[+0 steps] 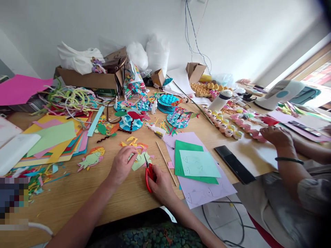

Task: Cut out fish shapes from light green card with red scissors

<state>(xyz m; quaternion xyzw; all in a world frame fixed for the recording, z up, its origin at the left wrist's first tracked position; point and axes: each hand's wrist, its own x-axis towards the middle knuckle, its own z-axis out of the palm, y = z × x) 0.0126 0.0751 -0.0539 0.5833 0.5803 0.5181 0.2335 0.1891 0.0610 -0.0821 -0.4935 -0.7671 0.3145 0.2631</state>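
My right hand [160, 182] is wrapped round the red handles of a pair of scissors [148, 170], whose dark blades point up and away from me. To its left, my left hand [123, 162] has thumb and fingers pinched together beside light green paper scraps [140, 160]; what it holds, if anything, is too small to make out. Yellow and orange paper scraps [133, 142] lie just beyond. Green and yellow layered paper fish [91, 158] rest on the table to the left. A wooden stick [167, 163] lies right of the scissors.
Purple sheet [207, 189] with drawn fish lies under green and pale sheets at right, near a black phone [234, 164]. Another person's hands [276, 136] are at far right. Stacked coloured paper [54, 137] lies left; decorated blue plates [130, 123] and glue bottles stand behind.
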